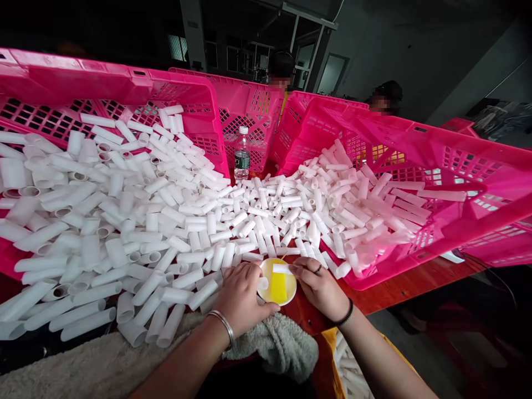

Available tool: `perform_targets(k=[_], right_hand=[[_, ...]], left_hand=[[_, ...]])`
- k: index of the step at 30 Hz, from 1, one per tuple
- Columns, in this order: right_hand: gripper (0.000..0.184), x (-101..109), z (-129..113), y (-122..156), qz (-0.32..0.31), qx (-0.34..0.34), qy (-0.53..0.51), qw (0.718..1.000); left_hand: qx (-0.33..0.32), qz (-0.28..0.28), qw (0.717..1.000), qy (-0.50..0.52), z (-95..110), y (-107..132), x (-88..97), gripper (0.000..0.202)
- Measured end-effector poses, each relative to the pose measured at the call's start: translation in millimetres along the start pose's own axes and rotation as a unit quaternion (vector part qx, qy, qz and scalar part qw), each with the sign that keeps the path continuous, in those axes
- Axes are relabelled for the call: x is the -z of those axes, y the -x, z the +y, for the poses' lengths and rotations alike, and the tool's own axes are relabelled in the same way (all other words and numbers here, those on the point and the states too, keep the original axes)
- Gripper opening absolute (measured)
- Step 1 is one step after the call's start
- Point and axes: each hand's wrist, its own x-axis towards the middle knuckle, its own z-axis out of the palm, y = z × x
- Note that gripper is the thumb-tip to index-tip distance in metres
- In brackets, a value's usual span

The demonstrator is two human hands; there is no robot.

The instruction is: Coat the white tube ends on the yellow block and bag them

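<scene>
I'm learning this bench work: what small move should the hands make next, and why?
Probably press the white tube that the right hand pinches down onto the yellow pad in the small dish: the tube lies right over the pad, and the left hand rests at the dish's rim.

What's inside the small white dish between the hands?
A yellow strip lies in the dish. A short white tube crosses its far end, touched by the right hand. The left hand covers the dish's left rim, hiding anything there.

Bright even light on the foreground, dim background, strong wide-angle bending at edges.
</scene>
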Motion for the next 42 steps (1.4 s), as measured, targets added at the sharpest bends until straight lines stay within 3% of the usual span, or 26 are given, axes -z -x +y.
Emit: perform_targets(k=[3, 5, 8, 14, 20, 26, 32, 34, 38, 42], right_hand=[[0.022, 5, 1, 1, -0.016, -0.032, -0.058, 0.998], [0.03, 8, -1, 2, -0.035, -0.083, -0.092, 0.992], [0.029, 8, -6, 5, -0.037, -0.13, -0.074, 0.988], [0.02, 0, -9, 12, 0.019, -0.038, -0.029, 0.999], [0.026, 4, -7, 12, -0.013, -0.126, -0.09, 0.988], [0.02, -1, -4, 13, 0.03, -0.011, -0.011, 0.999], [0.039, 4, -7, 19, -0.03, -0.136, -0.09, 0.986], [0.029, 4, -6, 20, -0.02, -0.124, -0.059, 0.99], [0.023, 1, -3, 20, 0.002, -0.023, -0.007, 1.0], [0.029, 3, -6, 17, -0.011, -0.062, -0.051, 0.997]], left_hand=[[-0.002, -0.006, 1.0, 0.0, 0, 0, 0.8, 0.055], [-0.002, -0.012, 1.0, -0.002, 0, 0, 1.9, 0.055], [-0.014, -0.018, 1.0, -0.005, -1, 0, 2.9, 0.054], [-0.024, -0.028, 0.999, -0.002, -4, 1, 1.8, 0.052], [-0.019, -0.046, 0.999, -0.001, -3, 0, 4.7, 0.048], [-0.023, -0.046, 0.999, 0.007, -1, -2, 6.1, 0.048], [-0.014, -0.051, 0.999, 0.006, -2, -3, 5.5, 0.052], [-0.015, -0.051, 0.999, 0.005, -3, -3, 5.5, 0.053], [-0.02, -0.048, 0.999, 0.006, -4, -2, 5.7, 0.054], [-0.014, -0.051, 0.999, 0.012, -3, -2, 6.2, 0.053]])
